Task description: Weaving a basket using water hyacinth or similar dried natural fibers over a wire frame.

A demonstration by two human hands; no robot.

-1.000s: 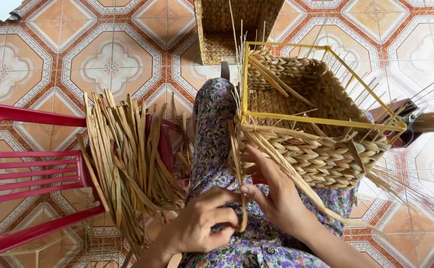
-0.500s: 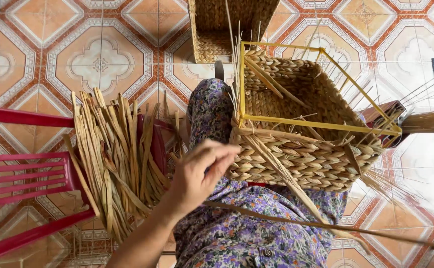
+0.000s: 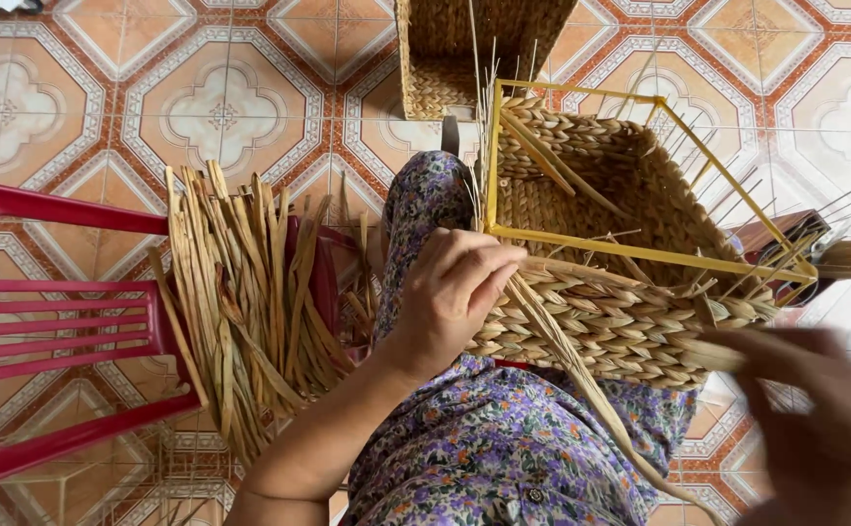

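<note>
A half-woven straw basket on a yellow wire frame rests on my lap, which is covered by purple floral cloth. My left hand presses against the basket's near left corner and pinches a long dried straw strand that runs down to the right. My right hand, blurred at the lower right, grips the thick end of a strand beside the basket's right side.
A bundle of dried straw strips lies across a red plastic chair to my left. A second woven basket stands on the patterned tile floor ahead. Thin wire stakes stick out to the right.
My left hand rose from my lap to the basket's corner. My right hand swung out from under the basket to the lower right, drawing a strand with it.
</note>
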